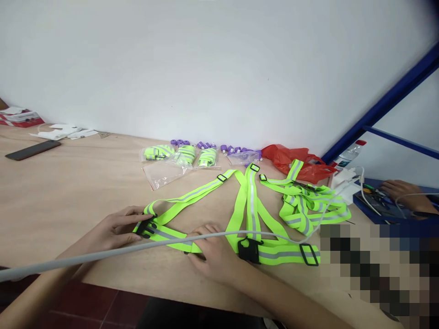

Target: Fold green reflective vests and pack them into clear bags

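A neon-yellow reflective vest (pixel 252 201) made of straps with grey stripes lies spread on the table in front of me. At its left end, my left hand (pixel 118 228) pinches the strap at a black side-release buckle (pixel 147 227) between thumb and fingers. My right hand (pixel 214 253) is curled over the lower strap, a short way right of that buckle; its fingertips are partly hidden. Just right of my right hand, a black plastic fitting (pixel 248 250) joins the straps. A black slider (pixel 309 254) sits farther along the waist strap.
A heap of similar straps (pixel 308 212) lies at right, before a red plastic bag (pixel 291 160). Bagged straps (pixel 185 155) and purple pieces (pixel 242 151) line the wall. A phone (pixel 33 150) lies far left. A white cable (pixel 154 244) crosses my view. Another person's hand (pixel 403 194) rests at right.
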Tool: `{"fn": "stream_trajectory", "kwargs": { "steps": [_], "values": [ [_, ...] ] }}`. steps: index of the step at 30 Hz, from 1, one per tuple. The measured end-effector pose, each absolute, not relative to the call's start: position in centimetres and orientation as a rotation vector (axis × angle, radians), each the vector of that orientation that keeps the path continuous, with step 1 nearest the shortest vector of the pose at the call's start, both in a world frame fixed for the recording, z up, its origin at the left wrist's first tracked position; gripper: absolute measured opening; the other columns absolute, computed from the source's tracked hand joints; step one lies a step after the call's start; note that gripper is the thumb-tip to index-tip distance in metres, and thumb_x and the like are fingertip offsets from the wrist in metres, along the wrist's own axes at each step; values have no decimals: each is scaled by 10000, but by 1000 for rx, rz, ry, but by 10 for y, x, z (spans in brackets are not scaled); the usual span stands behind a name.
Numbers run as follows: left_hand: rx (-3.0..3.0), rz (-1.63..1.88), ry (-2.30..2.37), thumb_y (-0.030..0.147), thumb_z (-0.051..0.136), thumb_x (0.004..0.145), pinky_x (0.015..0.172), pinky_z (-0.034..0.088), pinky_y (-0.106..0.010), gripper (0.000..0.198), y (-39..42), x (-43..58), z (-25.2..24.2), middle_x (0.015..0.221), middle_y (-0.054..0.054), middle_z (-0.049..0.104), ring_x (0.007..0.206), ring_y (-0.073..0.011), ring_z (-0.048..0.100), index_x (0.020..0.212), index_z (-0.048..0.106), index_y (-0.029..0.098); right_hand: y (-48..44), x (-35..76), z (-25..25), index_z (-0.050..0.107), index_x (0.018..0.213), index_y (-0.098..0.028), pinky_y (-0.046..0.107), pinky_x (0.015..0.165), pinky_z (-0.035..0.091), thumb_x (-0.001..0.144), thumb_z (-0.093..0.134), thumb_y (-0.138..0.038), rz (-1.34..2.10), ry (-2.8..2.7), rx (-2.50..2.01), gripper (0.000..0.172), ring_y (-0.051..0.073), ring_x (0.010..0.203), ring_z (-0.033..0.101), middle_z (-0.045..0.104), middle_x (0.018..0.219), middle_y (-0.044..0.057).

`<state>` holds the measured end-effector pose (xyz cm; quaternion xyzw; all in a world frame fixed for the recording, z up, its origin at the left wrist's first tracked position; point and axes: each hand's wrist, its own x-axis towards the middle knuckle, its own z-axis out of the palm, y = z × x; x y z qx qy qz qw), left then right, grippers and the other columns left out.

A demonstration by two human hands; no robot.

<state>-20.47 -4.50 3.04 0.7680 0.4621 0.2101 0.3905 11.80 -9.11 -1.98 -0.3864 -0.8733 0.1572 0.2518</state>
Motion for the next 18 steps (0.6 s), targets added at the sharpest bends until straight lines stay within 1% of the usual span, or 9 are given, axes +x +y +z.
{"fn": "stream_trajectory", "kwargs": {
  "steps": [3, 6, 9, 14, 18],
  "values": [
    [2020, 561, 1144, 383, 712, 864, 1009, 545, -447, 432, -42, -212, 22, 1369, -77, 643, 1255, -334, 598, 1294, 701, 355, -92, 118, -17, 637, 1151, -228, 418, 921, 436, 870, 693, -276, 443, -2385, -1068, 290, 247, 1010, 585, 691, 1080, 55],
    [2050, 560, 1139, 388, 715, 876, 1030, 532, -462, 466, -43, -214, 20, 1389, -69, 624, 1270, -329, 584, 1339, 662, 375, -91, 119, -15, 636, 1139, -232, 414, 930, 431, 866, 694, -246, 472, -2386, -1074, 280, 246, 1016, 588, 695, 1076, 52],
    [2036, 547, 1129, 411, 708, 887, 1037, 531, -466, 459, -47, -211, 23, 1376, -74, 631, 1271, -330, 582, 1340, 665, 350, -90, 119, -15, 635, 1136, -230, 414, 927, 431, 856, 711, -248, 473, -2362, -1083, 291, 256, 1023, 591, 699, 1070, 57],
    [2016, 534, 1176, 459, 706, 886, 1012, 551, -406, 449, -52, -208, 29, 1380, -47, 632, 1261, -336, 592, 1323, 677, 357, -90, 119, -16, 637, 1130, -225, 412, 910, 442, 848, 721, -249, 466, -2347, -1085, 296, 260, 1014, 594, 698, 1063, 64],
    [2042, 494, 1158, 436, 680, 910, 986, 564, -383, 446, -54, -208, 29, 1388, -53, 617, 1246, -318, 604, 1347, 657, 354, -91, 120, -16, 634, 1158, -220, 424, 932, 451, 848, 718, -245, 483, -2350, -1098, 322, 268, 1044, 600, 700, 1086, 70]
  ]
}}
